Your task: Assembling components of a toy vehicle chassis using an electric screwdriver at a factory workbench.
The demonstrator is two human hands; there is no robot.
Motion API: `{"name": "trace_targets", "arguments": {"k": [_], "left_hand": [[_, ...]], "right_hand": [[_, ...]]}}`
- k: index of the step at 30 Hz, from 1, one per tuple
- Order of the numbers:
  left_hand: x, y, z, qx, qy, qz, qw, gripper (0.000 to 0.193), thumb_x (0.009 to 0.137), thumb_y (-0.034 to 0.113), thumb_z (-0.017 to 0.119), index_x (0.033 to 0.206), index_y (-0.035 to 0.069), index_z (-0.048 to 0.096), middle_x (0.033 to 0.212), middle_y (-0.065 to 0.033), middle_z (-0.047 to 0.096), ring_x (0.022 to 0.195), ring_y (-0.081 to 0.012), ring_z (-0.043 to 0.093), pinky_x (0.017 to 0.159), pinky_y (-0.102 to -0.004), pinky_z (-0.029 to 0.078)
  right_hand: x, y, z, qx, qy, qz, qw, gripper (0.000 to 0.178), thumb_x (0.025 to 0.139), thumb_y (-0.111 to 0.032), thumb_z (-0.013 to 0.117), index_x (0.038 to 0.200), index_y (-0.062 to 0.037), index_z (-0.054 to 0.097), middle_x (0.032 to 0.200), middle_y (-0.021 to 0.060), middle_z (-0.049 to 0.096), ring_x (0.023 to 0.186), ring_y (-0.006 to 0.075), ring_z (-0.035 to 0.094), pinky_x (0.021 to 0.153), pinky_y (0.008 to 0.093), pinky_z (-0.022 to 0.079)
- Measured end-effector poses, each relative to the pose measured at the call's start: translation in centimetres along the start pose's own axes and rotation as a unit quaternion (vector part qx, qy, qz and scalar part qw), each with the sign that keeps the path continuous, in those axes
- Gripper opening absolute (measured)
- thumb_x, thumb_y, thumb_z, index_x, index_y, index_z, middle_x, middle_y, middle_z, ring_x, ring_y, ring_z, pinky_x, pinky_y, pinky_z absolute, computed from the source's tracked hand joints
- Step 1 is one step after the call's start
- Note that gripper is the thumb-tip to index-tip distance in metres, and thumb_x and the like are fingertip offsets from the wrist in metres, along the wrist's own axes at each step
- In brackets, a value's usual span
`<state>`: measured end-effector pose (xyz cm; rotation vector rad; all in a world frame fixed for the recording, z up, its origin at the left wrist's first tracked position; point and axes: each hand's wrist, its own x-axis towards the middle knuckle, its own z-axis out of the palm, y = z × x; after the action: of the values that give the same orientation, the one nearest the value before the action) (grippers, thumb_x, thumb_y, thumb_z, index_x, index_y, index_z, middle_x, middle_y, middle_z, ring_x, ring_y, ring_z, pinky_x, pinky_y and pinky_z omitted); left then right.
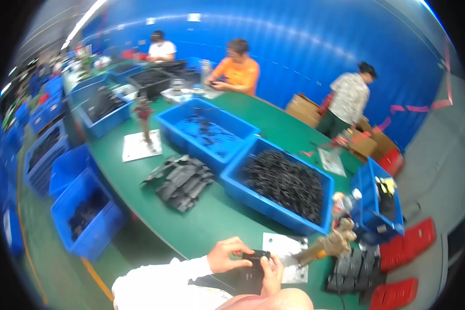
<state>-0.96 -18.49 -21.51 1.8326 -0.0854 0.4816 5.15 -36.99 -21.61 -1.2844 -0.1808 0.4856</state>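
Note:
My left hand (pixel 229 255) pinches a small black plastic part (pixel 256 255) between fingers and thumb at the green table's near edge. On the part's other side, my right hand (pixel 272 274) grips it with the thumb on top. Just beyond my hands lies a white plate (pixel 274 242), with a tan-wrapped upright tool (pixel 326 245) leaning over its right side. A blue bin (pixel 274 207) full of small black parts stands beyond. To its left, grey-black moulded pieces (pixel 183 182) lie stacked on the table. The part's finer shape is blurred.
Another blue bin (pixel 173 124) holds fewer black pieces. More grey-black pieces (pixel 354 271) lie at right, near red stools (pixel 409 241) and a bottle (pixel 349 201). Blue bins (pixel 88 214) stand on the floor at left. A co-worker in orange (pixel 241 73) sits across the table.

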Motion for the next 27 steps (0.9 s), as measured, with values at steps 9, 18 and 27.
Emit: {"name": "trace_targets", "arguments": {"k": [9,18,27], "left_hand": [[1.6,-0.3,2.8,0.085,0.005,0.089,0.992,0.033,0.068,0.01,0.085,0.1,0.008,0.075,0.097,-0.0083,0.068,0.086,-0.0241,0.066,0.073,-0.0326,0.054],[-0.1,-1.1,4.7,-0.23,-0.022,-0.152,0.961,0.043,0.077,-0.004,0.074,0.118,0.0,0.06,0.109,-0.012,0.062,0.088,-0.0154,0.063,0.077,-0.028,0.054],[1.0,-0.4,3.7,-0.28,-0.221,-0.217,0.909,0.038,0.089,0.003,0.066,0.125,-0.006,0.057,0.11,-0.0127,0.066,0.092,-0.0151,0.064,0.078,-0.0283,0.054]], "right_hand": [[-0.2,0.1,-1.7,0.06,0.067,-0.011,0.996,0.027,0.093,-0.011,0.065,0.118,-0.0021,0.056,0.094,0.0098,0.069,0.077,0.0146,0.068,0.065,0.0262,0.055],[-2.4,1.5,-3.0,0.084,0.057,-0.025,0.995,0.032,0.095,-0.01,0.063,0.124,-0.0022,0.052,0.086,0.0077,0.068,0.072,0.0091,0.065,0.059,0.0222,0.051],[-3.4,1.2,-4.1,0.053,0.022,-0.046,0.997,0.033,0.095,-0.008,0.062,0.125,-0.0018,0.05,0.09,0.0073,0.067,0.075,0.0089,0.065,0.063,0.022,0.051]]}}
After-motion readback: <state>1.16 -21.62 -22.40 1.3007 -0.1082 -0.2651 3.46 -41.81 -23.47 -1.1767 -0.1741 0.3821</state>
